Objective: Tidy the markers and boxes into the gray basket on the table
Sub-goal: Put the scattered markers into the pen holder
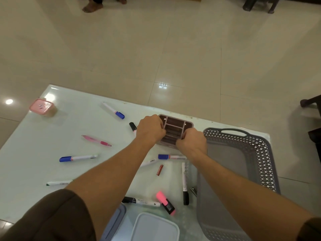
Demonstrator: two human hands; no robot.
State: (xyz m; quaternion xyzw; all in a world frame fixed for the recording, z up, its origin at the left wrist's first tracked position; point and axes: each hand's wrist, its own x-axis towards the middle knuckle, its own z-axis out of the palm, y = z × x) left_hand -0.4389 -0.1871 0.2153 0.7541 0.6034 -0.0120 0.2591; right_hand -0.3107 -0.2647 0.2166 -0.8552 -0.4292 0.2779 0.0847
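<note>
A brown compartment box [175, 126] with dividers stands near the table's far edge. My left hand [150, 130] grips its left side and my right hand [191, 141] grips its near right corner. The gray basket [243, 153] lies empty just to the right of the box. Several markers are scattered on the table: a blue-capped marker [114, 111] at the back, another blue-capped marker [76, 157] at the left, a pink pen [96, 140], a black-capped marker [185, 184] and a pink highlighter [165, 202] near me.
A pink-lidded box [42, 106] sits at the far left corner of the pale glass table [34, 171]. A blue-lidded box [116, 221] and a white-lidded box [154, 226] are at the near edge. A small red-brown battery [159, 169] lies mid-table. A person's bare feet [92, 6] stand on the floor beyond.
</note>
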